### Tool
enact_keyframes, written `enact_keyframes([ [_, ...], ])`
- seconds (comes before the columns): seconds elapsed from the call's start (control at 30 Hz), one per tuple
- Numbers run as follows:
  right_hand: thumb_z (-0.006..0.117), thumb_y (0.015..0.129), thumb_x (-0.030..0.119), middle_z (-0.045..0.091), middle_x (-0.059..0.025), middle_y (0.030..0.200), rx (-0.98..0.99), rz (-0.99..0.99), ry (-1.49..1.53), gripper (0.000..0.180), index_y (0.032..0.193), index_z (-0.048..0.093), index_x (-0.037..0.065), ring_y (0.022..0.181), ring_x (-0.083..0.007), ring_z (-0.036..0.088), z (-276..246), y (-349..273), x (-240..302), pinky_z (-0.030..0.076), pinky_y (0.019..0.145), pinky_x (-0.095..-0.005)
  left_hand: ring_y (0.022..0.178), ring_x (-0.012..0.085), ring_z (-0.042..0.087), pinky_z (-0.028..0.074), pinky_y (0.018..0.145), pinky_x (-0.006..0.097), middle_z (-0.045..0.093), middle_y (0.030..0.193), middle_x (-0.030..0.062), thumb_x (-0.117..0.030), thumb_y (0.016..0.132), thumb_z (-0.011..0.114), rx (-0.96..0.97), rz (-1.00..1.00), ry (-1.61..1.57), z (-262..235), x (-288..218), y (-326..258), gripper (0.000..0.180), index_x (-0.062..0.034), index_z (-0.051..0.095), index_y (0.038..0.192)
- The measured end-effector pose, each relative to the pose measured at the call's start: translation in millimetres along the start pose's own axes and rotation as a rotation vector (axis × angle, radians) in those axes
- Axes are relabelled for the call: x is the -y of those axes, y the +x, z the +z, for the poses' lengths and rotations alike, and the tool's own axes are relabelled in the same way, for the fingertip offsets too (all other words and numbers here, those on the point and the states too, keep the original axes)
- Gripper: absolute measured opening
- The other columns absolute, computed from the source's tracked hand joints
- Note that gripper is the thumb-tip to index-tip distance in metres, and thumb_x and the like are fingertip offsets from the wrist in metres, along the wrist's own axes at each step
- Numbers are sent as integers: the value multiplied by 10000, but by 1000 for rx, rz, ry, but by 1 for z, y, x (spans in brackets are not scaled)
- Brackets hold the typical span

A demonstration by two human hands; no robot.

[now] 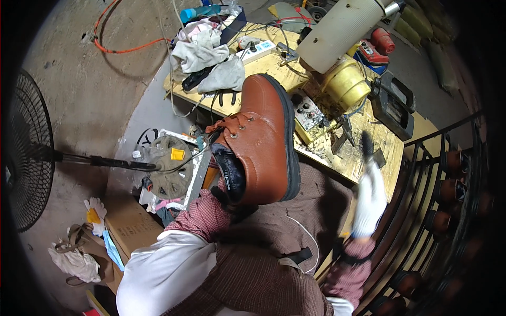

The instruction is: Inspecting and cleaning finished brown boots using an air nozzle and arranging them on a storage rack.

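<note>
Boot (brown); in left hand

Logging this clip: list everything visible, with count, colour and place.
Boot: one, reddish-brown, black sole, centre
Worktable: one, pale wood, top centre to right
Machine: one, yellow and off-white, on worktable
Power strip: one, white, worktable's far side
Cloths: several, greyish-white, worktable's left end
Fan: one, black, left edge
Cord: one, orange, upper left
Cardboard box: one, brown, lower left
Rack: one, black, right; footwear on it, brown, count unclear
Smaller clutter: uncountable
Left hand: one, mostly hidden, at boot's collar
Right hand: one, white-gloved, blurred, worktable's right side
</note>
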State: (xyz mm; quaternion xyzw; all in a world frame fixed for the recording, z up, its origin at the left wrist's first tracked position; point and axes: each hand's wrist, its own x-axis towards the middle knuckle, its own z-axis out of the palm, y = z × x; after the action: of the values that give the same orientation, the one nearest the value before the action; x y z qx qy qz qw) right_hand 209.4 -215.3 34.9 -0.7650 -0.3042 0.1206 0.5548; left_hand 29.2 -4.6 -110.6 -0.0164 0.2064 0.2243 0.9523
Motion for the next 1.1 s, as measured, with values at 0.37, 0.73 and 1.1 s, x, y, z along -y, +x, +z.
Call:
enact_keyframes([
  [0.37,755,871,237,500,-25,559,526,-805,-740,607,1413,618,0,463,-205,502,-3,-72,75,382,509,-369,1309,286,576,452,1155,441,569,1469,122,-457,1116,372,110,93,73,-65,28,-92,537,-94,493,1493],
  [0.73,708,931,191,721,-137,780,123,-468,-698,492,1406,633,91,563,-282,658,6,-8,-4,518,567,-380,1277,304,587,467,1137,461,559,1446,157,-487,1110,373,366,368,355,-67,5,-51,590,-62,436,1514],
  [1.1,798,823,219,601,-172,1389,109,-329,-1253,696,1459,538,107,1043,-348,676,-21,57,-102,529,905,-465,1394,314,505,408,1193,464,476,1563,139,-646,1051,421,271,228,196,90,-23,-89,752,-114,391,1581],
])
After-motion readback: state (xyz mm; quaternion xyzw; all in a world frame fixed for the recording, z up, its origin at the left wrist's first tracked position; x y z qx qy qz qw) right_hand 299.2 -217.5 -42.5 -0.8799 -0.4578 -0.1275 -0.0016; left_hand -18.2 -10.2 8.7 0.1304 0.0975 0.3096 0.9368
